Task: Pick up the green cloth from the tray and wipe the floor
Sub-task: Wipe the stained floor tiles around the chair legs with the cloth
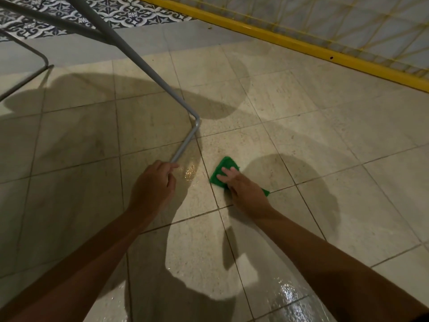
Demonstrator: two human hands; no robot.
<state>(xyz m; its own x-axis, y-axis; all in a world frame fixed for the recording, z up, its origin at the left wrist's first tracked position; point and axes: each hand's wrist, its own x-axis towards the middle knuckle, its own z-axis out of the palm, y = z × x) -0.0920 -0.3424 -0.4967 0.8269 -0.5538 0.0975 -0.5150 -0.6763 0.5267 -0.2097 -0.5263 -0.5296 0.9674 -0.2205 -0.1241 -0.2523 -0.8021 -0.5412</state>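
Note:
The green cloth (223,169) lies flat on the beige tiled floor (325,159) near the middle of the view. My right hand (243,190) presses down on it with fingers spread, covering most of its lower half. My left hand (154,184) rests to the left, fingers curled around the floor bar of a grey metal frame (185,145). No tray is in view.
The grey metal frame's legs slant up to the top left. A yellow metal frame with mesh (290,43) runs across the top right. Wet shiny patches (290,296) show on the tiles near me. Patterned blue tiles (130,12) line the far wall.

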